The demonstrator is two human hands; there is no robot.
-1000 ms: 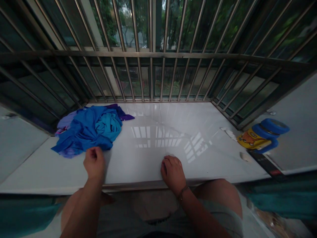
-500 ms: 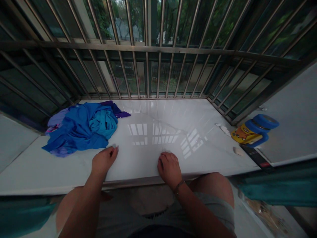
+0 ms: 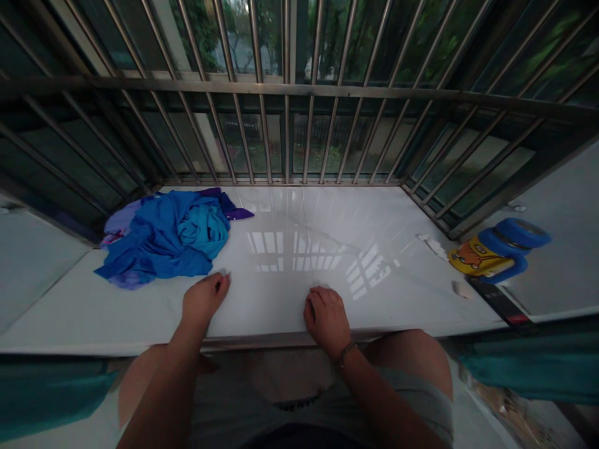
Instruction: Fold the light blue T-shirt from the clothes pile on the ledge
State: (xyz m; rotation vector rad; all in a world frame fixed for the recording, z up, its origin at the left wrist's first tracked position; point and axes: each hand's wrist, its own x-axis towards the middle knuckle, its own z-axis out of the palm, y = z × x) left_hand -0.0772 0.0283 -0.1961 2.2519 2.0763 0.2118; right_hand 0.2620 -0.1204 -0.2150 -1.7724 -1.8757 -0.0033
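My left hand (image 3: 204, 298) rests on the white sill (image 3: 276, 305) in a loose fist, thumb side up, with nothing showing in it. Just beyond it lies a crumpled heap of cloth: a bright blue piece (image 3: 156, 234), a turquoise bundle (image 3: 204, 227) on its right, and a dark purple piece (image 3: 241, 214) sticking out at the back. My right hand (image 3: 327, 318) lies on the sill near its front edge, fingers curled in and knuckles up, holding nothing that I can see. A thin bracelet (image 3: 345, 354) circles that wrist.
Metal window bars (image 3: 299, 90) enclose the sill at the back and sides. On the right stands a yellow and blue bottle (image 3: 482, 252) with a handle. Near it are a crumpled white scrap (image 3: 433, 246), a small pale lump (image 3: 462, 289) and a flat dark box (image 3: 503, 304). Teal curtains (image 3: 51, 390) hang below.
The whole view has shifted slightly, so the sill and everything on it sits further right in the picture. Both hands keep the same pose and place on the sill.
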